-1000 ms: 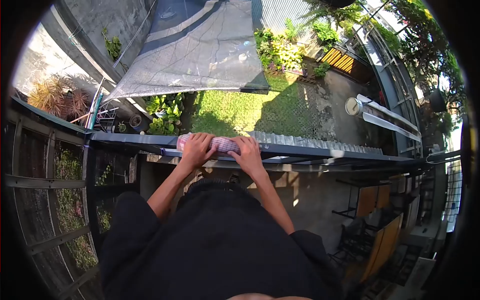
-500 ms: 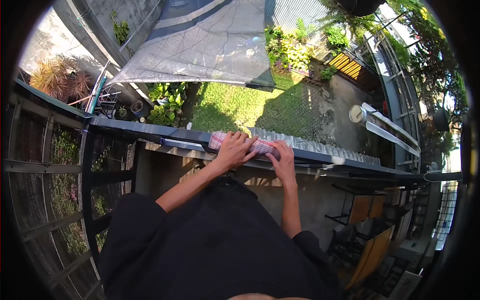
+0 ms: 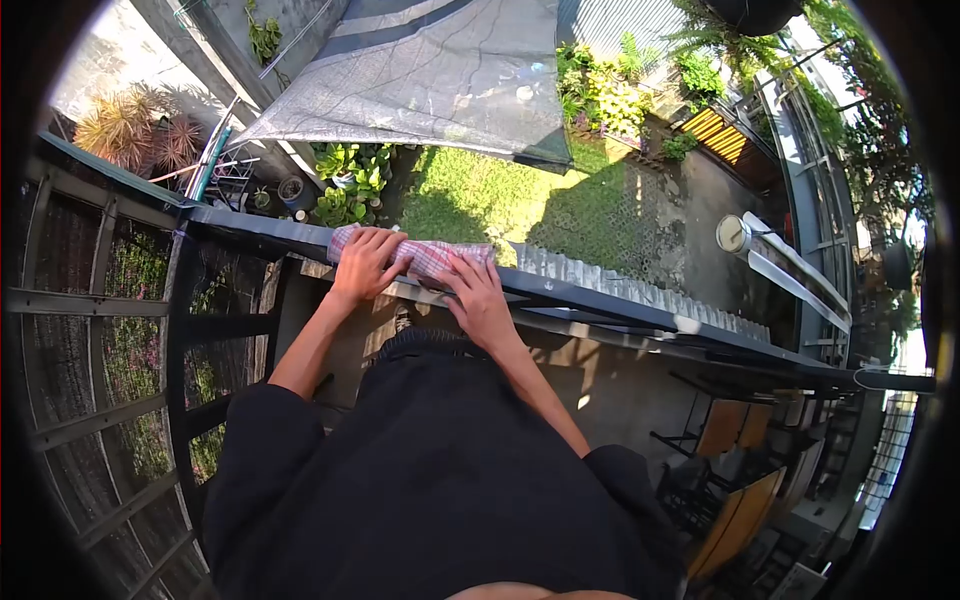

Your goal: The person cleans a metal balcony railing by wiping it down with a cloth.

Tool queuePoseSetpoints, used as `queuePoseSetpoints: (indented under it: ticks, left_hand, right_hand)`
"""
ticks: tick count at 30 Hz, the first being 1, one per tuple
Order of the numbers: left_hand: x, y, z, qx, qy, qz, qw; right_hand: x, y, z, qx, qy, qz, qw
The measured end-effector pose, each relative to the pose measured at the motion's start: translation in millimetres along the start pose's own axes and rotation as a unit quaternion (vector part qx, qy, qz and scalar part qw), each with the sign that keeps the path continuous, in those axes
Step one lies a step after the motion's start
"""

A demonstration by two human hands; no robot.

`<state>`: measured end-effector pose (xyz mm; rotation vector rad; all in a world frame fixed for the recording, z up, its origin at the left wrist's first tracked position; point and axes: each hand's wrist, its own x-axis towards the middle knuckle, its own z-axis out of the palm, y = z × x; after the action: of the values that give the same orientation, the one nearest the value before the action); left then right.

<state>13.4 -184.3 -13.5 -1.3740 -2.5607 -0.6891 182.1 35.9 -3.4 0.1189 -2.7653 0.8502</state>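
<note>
A red-and-white checked cloth [image 3: 430, 258] lies draped over the dark metal railing [image 3: 590, 295] in front of me. My left hand [image 3: 365, 262] is wrapped over the cloth's left part, its fingers curled across the top of the rail. Around the cloth's right end, my right hand [image 3: 476, 290] presses with bent fingers on the near side and top. Both hands grip the cloth against the rail, and the thumbs are partly hidden.
Beyond the rail hangs a grey shade net [image 3: 450, 90] above a lawn [image 3: 475, 195]. A corrugated sheet edge [image 3: 640, 290] runs along the rail's far side. Wooden-topped tables [image 3: 735, 425] stand lower right, and a slatted frame [image 3: 95, 330] rises at left.
Both hands and the checked cloth have slid left along the railing. My right hand has turned so its fingers now lie more over the top. The view has shifted slightly.
</note>
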Motion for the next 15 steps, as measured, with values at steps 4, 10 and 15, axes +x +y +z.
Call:
queuePoseSetpoints:
  ticks: [4,10,15]
  left_hand:
    - [8.8,24.2,11.4,0.043,0.035,-0.06,0.997]
    - [47.5,110.4,59.4,0.052,0.003,-0.052,0.997]
    - [76.0,189.7,95.7,0.002,-0.027,0.067,0.997]
  right_hand:
    - [-6.3,6.0,-5.4,0.012,0.0,0.009,1.0]
    - [-43.3,57.9,-55.4,-0.012,0.073,0.102,0.992]
    - [-85.7,109.6,-111.6,-0.039,0.099,0.252,0.962]
